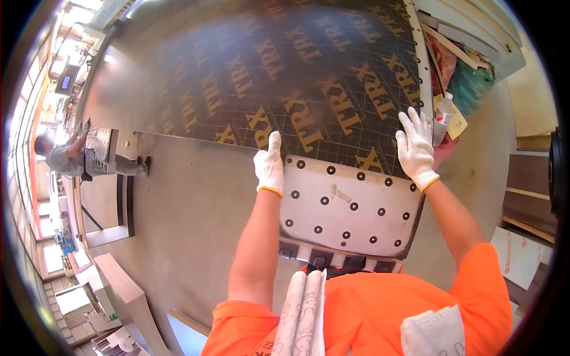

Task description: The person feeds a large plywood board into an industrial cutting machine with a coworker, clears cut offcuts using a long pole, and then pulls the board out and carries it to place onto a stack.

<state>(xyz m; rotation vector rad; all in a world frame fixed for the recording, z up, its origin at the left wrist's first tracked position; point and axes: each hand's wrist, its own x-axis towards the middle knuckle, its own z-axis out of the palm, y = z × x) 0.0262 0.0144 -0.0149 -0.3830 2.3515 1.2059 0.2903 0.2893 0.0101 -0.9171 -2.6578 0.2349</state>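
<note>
A large black sheet panel [338, 77], printed with tan lettering and a fine grid, stretches away in front of me. Its near edge rests over a white table [338, 193] dotted with black round studs. My left hand [270, 163], in a white knit glove, holds the panel's near edge with the thumb on top; the fingers underneath are hidden. Also gloved, my right hand [417, 145] lies on the panel's right edge with its fingers stretched and apart.
A clear plastic bottle [443, 111] stands right of my right hand, near red and teal plastic wrap [472, 86]. Far left, another person [68, 159] works at a bench. Long boards [127, 285] lie at the lower left, and stacked panels [525, 181] at the right.
</note>
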